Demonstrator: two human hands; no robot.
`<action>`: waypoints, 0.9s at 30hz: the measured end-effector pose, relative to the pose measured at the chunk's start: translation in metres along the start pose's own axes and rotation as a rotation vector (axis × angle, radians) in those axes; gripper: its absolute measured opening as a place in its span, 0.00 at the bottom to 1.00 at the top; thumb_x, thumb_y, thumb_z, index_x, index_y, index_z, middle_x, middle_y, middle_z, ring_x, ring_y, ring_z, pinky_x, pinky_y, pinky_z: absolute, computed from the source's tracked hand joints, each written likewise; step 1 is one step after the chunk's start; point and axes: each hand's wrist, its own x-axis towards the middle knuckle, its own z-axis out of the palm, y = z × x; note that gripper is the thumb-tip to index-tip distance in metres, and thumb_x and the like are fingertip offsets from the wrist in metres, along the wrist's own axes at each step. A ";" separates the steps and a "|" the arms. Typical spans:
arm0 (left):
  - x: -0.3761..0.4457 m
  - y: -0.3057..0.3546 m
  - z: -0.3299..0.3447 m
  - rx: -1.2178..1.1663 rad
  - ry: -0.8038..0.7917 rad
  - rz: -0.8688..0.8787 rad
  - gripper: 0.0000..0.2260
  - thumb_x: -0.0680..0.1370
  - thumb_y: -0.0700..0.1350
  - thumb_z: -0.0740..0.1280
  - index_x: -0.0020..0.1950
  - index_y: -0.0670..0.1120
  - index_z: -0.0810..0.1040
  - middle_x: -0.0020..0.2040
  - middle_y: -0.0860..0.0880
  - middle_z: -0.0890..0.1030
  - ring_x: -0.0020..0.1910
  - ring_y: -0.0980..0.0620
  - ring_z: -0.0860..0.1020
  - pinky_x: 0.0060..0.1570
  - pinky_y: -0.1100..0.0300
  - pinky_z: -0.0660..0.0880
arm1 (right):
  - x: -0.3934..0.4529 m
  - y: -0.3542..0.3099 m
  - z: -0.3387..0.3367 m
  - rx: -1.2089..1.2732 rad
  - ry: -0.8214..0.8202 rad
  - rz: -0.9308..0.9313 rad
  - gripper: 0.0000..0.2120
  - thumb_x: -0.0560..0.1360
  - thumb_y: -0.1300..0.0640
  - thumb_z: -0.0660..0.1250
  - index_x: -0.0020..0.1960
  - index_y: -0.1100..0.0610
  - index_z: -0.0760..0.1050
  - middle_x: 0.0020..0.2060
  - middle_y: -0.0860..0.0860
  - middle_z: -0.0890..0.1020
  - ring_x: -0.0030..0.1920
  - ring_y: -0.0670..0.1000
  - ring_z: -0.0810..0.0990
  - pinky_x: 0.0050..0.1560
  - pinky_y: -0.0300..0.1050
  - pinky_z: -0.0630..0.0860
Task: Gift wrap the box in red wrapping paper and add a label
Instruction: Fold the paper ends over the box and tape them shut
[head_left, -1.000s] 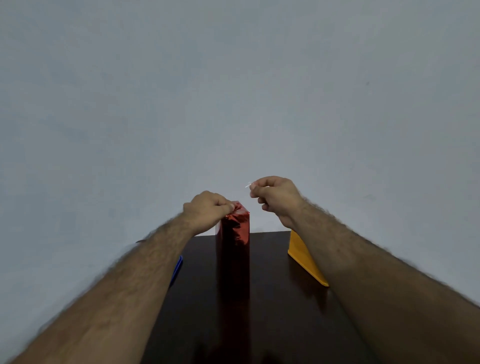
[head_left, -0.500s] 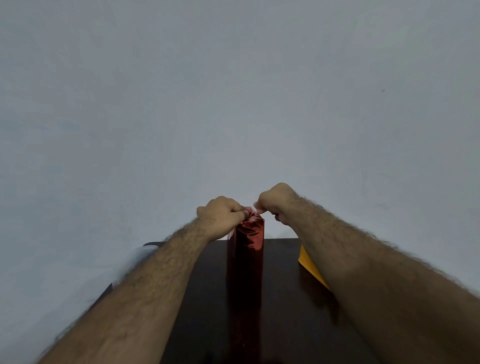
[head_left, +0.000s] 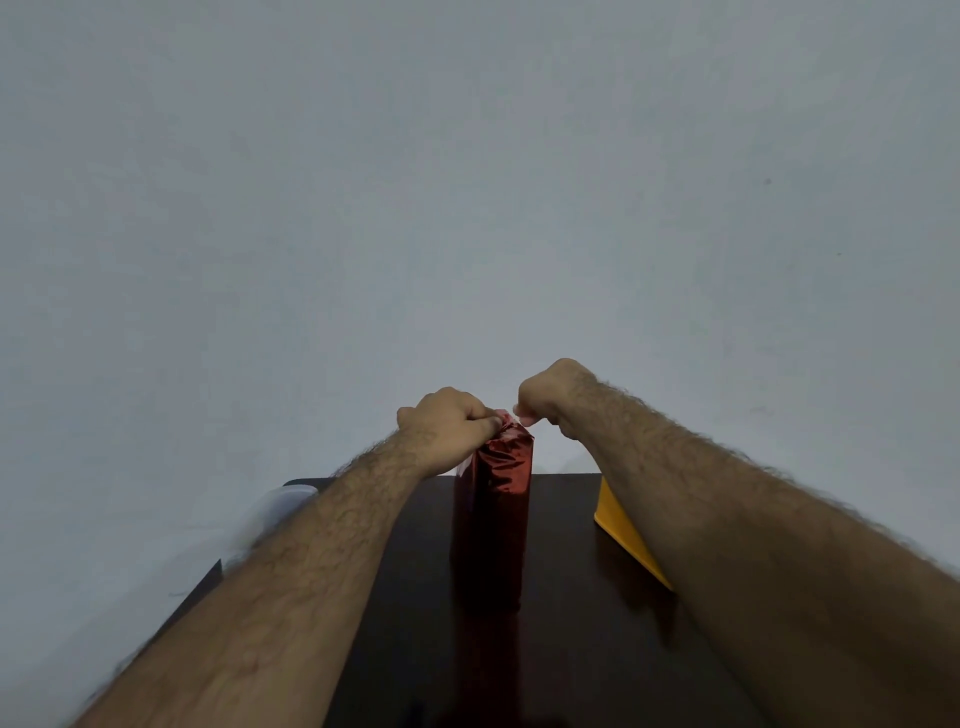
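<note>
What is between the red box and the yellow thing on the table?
Only bare dark table lies between the red wrapped box and the yellow sheet; the right forearm crosses above the sheet. The head view shows it.

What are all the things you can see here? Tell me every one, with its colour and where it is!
wrapped box: 1, shiny red paper, standing upright in the middle of the table
table: 1, dark brown and glossy, against the wall
yellow sheet: 1, yellow, at the table's right side, partly hidden by the right forearm
clear blurry thing: 1, see-through, at the table's far left corner; too blurred to name
wall: 1, pale grey, behind the table
left hand: 1, fingers curled onto the gathered paper at the box's top
right hand: 1, fingers curled at the box's top right edge, pinching something small and pale I cannot make out
</note>
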 end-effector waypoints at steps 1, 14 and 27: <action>0.000 0.000 -0.001 0.003 -0.004 -0.002 0.13 0.83 0.58 0.67 0.45 0.54 0.87 0.49 0.61 0.84 0.57 0.54 0.79 0.66 0.46 0.66 | -0.003 0.001 -0.002 -0.004 -0.067 -0.011 0.13 0.80 0.66 0.68 0.37 0.62 0.72 0.29 0.53 0.73 0.29 0.51 0.67 0.24 0.42 0.68; -0.004 0.000 -0.003 -0.009 -0.009 -0.003 0.12 0.83 0.58 0.68 0.41 0.61 0.83 0.55 0.62 0.84 0.61 0.54 0.78 0.69 0.46 0.65 | 0.017 0.049 0.021 0.674 -0.361 0.370 0.11 0.78 0.56 0.72 0.38 0.56 0.80 0.26 0.45 0.78 0.30 0.45 0.65 0.36 0.39 0.66; -0.008 0.002 -0.002 -0.098 0.015 -0.010 0.09 0.83 0.56 0.69 0.47 0.56 0.87 0.55 0.59 0.85 0.60 0.52 0.79 0.72 0.41 0.67 | 0.035 0.074 0.047 0.653 0.218 0.037 0.07 0.75 0.54 0.75 0.48 0.58 0.85 0.43 0.52 0.85 0.42 0.52 0.80 0.43 0.46 0.78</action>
